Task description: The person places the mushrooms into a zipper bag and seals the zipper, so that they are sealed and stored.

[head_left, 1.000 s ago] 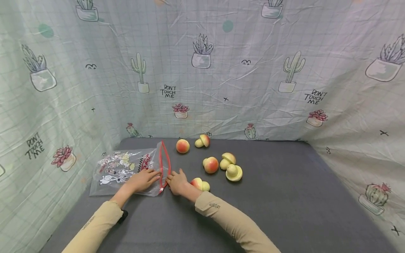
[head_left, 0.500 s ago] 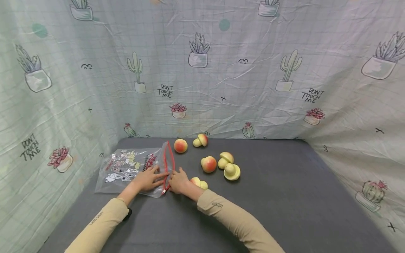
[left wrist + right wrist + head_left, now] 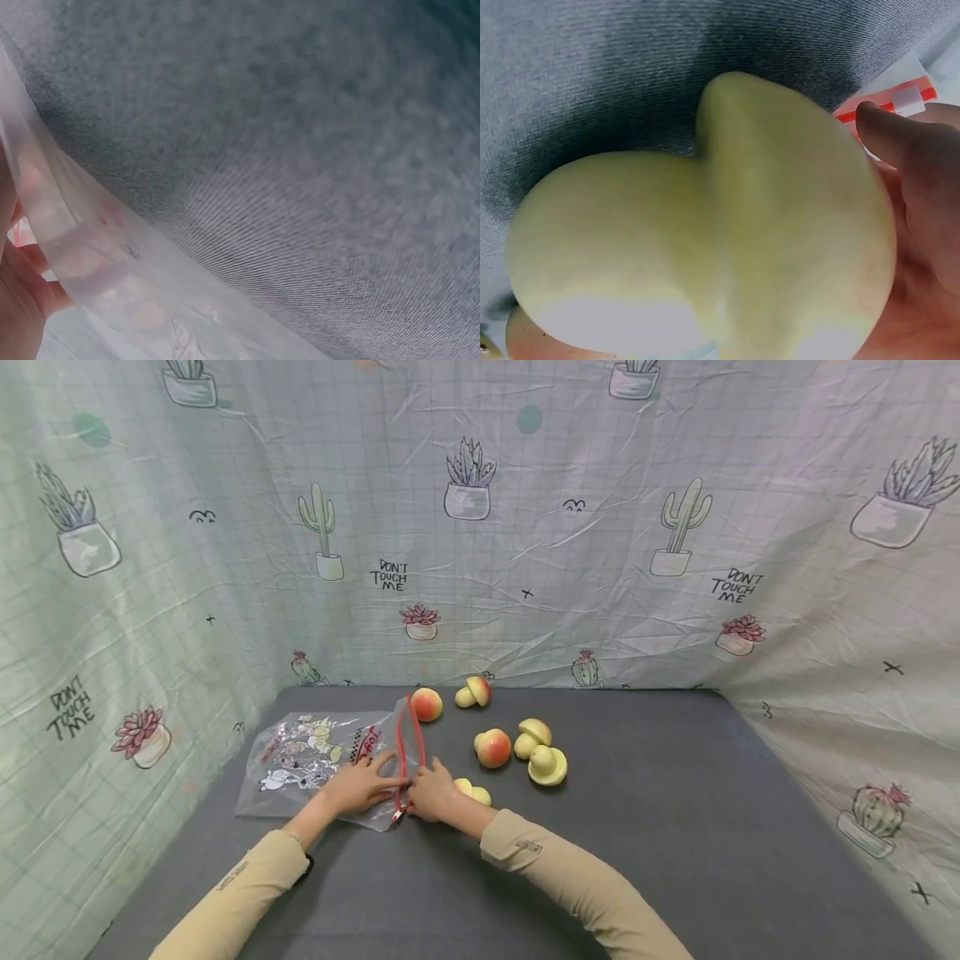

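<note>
A clear plastic zip bag [image 3: 300, 752] with printed cartoon figures and a red zip edge lies on the left part of the table. My left hand [image 3: 363, 787] rests on the bag near its mouth, fingers spread towards the red edge. In the left wrist view the bag's plastic [image 3: 142, 277] partly covers the fingers. My right hand [image 3: 432, 793] pinches the red edge by the slider; its far fingers are hidden. Just beyond that hand lies a toy mushroom [image 3: 472, 792] with a yellow stem, which looms large as a mushroom [image 3: 780, 217] in the right wrist view.
Several more toy mushrooms with red and yellow caps lie on the grey table [image 3: 675, 827], including one mushroom [image 3: 427, 704] by the bag's far corner and another mushroom [image 3: 547, 766] further right. A cactus-print curtain [image 3: 525, 552] surrounds the table's back and sides.
The bag has slid right along the table with both hands, its red edge now closer to the mushrooms. The mushrooms stay in place. The head view has shifted slightly.
</note>
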Motion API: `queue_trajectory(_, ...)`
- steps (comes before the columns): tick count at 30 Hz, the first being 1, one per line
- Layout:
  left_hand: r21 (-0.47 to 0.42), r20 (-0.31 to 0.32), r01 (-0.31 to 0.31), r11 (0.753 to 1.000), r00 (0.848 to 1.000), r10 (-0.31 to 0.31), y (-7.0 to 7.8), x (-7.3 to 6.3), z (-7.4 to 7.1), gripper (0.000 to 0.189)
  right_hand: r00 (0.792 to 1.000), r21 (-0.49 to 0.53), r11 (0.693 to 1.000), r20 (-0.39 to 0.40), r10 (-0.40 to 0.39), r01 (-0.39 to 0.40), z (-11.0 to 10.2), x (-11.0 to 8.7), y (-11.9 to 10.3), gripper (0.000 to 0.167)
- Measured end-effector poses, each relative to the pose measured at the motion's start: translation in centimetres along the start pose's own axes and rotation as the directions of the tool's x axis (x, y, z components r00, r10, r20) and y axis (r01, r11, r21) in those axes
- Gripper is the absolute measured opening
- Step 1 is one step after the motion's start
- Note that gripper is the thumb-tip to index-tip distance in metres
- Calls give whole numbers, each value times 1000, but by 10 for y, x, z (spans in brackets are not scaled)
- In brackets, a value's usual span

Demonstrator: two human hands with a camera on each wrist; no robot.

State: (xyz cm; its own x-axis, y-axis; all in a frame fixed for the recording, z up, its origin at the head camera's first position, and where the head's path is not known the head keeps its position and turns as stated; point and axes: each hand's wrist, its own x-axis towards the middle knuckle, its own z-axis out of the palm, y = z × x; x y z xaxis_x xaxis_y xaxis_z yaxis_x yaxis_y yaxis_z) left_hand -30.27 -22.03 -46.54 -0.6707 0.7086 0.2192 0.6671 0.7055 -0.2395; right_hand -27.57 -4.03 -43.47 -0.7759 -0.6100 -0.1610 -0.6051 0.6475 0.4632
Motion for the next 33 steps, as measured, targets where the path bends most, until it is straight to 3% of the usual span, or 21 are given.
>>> queue_trajectory(5,-19,24,-32,999,999,33,-1,2,-2,32,1000,13,1000,-16,-8,8,1,-4,5,37)
queue_trajectory(8,8,-1,-86,996,996,86,-3,3,-2,24,1000,39,999,-18,-7,8,2,-6,8,36)
queue_trajectory(13,74,-89,-216,974,971,222,-6,4,0,14,1000,50,999,-11,-14,15,3,-8,11,36)
queue_trajectory(16,70,-63,-268,961,960,273,-5,6,0,9,1000,54,998,-6,-14,14,4,-8,11,37)
queue_trajectory(18,11,-21,-242,970,970,242,-3,8,-2,8,1000,59,998,-7,-14,14,5,-7,10,37)
queue_trajectory(21,-118,20,-87,989,996,90,0,13,-5,19,1000,63,998,-17,-11,12,4,-6,9,37)
queue_trajectory(23,-181,23,26,983,999,-22,2,17,-5,23,1000,62,998,-20,-6,8,3,-6,8,36)
queue_trajectory(25,-181,9,88,980,996,-87,3,20,-5,25,1000,57,998,-14,0,1,1,-5,7,36)
queue_trajectory(27,-144,-12,90,986,996,-92,3,23,-3,22,1000,53,999,-6,5,-5,1,-5,6,36)
queue_trajectory(33,-8,-40,11,1000,999,-11,-2,22,3,18,1000,53,999,23,0,-1,1,-3,4,38)
